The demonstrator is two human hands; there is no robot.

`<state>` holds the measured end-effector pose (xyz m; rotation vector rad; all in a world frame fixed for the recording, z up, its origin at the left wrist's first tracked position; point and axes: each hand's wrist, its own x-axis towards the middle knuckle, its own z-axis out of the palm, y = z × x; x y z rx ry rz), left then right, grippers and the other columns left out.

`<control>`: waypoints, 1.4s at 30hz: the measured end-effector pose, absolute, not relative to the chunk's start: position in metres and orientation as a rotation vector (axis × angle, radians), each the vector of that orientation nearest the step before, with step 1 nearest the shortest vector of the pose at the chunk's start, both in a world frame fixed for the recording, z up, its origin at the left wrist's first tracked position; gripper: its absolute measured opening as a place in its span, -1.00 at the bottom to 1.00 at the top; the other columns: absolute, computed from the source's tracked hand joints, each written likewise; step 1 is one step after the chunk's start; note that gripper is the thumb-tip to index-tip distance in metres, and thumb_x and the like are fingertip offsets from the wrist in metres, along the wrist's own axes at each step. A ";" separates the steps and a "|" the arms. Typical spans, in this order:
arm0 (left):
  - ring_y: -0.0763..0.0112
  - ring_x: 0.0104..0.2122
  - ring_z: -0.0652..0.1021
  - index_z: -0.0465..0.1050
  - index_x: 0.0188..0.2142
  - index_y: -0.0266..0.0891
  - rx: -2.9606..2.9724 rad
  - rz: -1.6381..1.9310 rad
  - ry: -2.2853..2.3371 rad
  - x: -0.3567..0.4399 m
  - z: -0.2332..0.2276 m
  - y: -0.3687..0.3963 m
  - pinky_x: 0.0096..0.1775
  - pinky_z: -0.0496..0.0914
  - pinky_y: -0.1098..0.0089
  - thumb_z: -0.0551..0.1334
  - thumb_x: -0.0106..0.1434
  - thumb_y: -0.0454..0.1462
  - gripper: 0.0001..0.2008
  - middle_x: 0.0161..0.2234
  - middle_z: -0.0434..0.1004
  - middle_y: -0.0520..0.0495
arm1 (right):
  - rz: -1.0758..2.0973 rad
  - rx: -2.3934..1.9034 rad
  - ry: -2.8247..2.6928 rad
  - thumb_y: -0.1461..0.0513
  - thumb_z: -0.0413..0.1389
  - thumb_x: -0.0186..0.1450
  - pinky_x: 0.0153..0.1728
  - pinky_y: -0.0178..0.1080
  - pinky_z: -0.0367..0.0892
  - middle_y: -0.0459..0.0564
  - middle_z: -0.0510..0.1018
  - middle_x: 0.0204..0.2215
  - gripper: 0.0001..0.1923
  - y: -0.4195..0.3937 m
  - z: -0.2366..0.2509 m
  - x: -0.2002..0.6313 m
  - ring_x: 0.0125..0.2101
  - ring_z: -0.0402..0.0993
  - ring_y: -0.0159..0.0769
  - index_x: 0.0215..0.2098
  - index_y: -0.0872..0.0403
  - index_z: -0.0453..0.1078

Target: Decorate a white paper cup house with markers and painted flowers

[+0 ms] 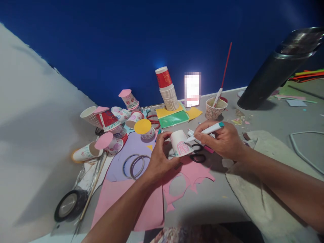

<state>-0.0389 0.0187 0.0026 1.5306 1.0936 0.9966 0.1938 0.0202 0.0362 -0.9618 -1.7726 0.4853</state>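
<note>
A: White paper cup (179, 143), held sideways just in front of the cup stack (168, 89); left hand (160, 158) fingers clamped on it, presenting its wall.

B: Marker (205, 131) pinched in right hand (222, 140), tip touching the wall.

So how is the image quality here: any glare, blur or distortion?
Head view: wide-angle bend tilts the table edge; the phone screen glares white and is pixelated; the hands, left and right, cup and marker are sharp; the corners are dim.
</note>
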 end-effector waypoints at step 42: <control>0.10 0.14 0.47 0.32 0.13 -0.06 2.037 0.977 1.163 -0.043 -0.006 0.018 0.13 0.48 0.10 0.49 0.01 -0.38 -0.30 0.11 0.35 -0.09 | 0.546 -0.957 -1.876 0.22 0.24 0.38 -0.47 -0.34 0.35 -0.06 0.68 -0.49 -0.85 0.013 0.031 0.184 -0.54 0.51 -0.37 -0.36 0.06 0.59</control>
